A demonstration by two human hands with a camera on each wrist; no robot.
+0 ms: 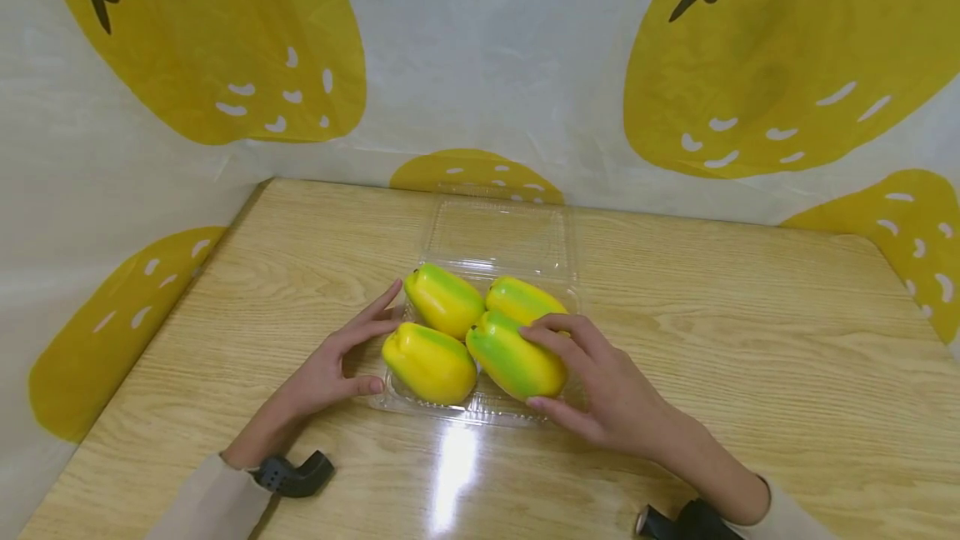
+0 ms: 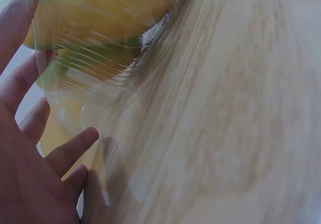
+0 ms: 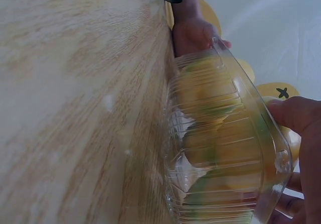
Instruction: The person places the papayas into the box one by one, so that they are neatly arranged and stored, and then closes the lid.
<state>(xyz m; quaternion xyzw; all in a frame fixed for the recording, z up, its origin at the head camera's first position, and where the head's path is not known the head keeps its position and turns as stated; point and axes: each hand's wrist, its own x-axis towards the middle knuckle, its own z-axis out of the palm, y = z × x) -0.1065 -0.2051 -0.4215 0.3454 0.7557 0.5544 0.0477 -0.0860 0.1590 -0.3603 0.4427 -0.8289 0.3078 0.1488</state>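
We list one near-right fruit (image 1: 517,359), long axis slanting away leftward, seemingly pinched between thumb and fingers of the nearer right hand (image 1: 611,390); left hand (image 1: 333,369), fingers spread, beside clear container (image 1: 480,417).

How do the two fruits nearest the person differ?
The front-left fruit looks mostly yellow; the front-right fruit has a broad green band. The right hand grips the front-right fruit, while the left hand is beside the front-left fruit without gripping it. Both are elongated, rounded, yellow and green.
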